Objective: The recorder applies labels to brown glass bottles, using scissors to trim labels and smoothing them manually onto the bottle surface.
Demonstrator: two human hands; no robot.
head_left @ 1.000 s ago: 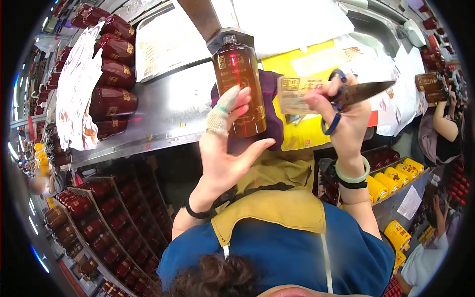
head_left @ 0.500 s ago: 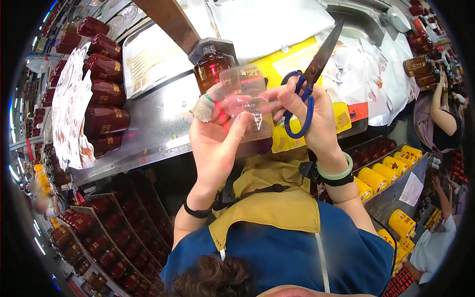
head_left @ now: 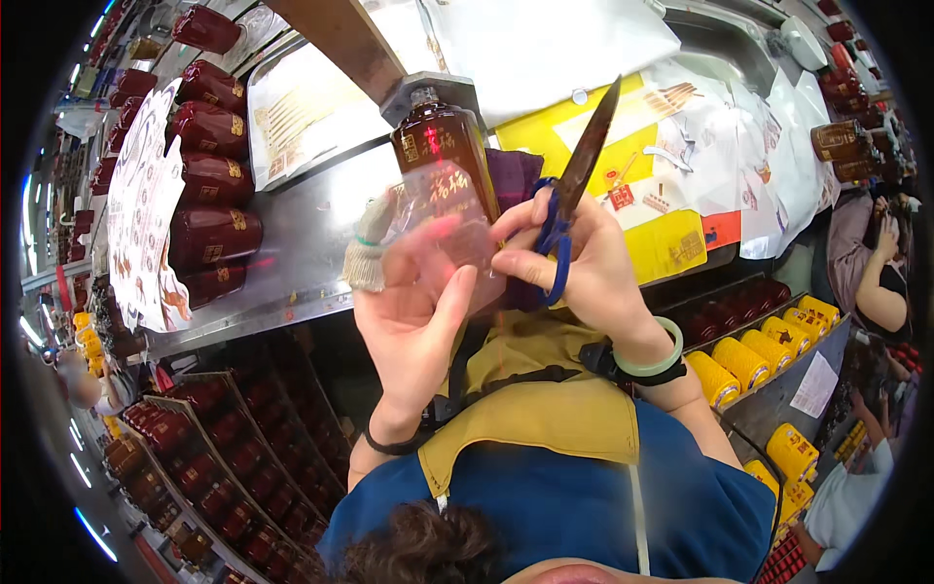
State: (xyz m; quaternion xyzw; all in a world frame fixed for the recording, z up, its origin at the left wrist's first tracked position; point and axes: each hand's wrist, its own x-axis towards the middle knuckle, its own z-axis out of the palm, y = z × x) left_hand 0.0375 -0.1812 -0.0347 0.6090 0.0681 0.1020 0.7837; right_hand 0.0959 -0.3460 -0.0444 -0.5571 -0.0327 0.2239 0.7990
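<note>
My left hand (head_left: 404, 326) is closed on a clear plastic sheet (head_left: 477, 229), thumb in front and fingers behind. One of its fingers wears a knitted finger cover (head_left: 368, 255) with a green band. The scissors (head_left: 589, 151), blue-handled with dark blades, are in my right hand (head_left: 593, 268). Their tips point up and to the right. My right thumb and forefinger are close to the sheet's right edge; whether they touch it I cannot tell. Right behind the sheet stands a dark brown glass bottle (head_left: 433, 136) with gold markings, partly covered by it.
A brown beam with a dark polygonal end (head_left: 423, 92) is above the bottle. Purple cloth (head_left: 513, 175) lies beside it. Dark red bottles (head_left: 214, 238) line the left, near white printed sheets (head_left: 146, 224). Yellow mats (head_left: 623, 229) and papers are at right, with yellow cans (head_left: 739, 362) below.
Both hands have shifted a little, the left one leftward and down. The sheet has turned and blurred, uncovering more of the bottle. My right hand has rotated, bringing the scissors left and lower.
</note>
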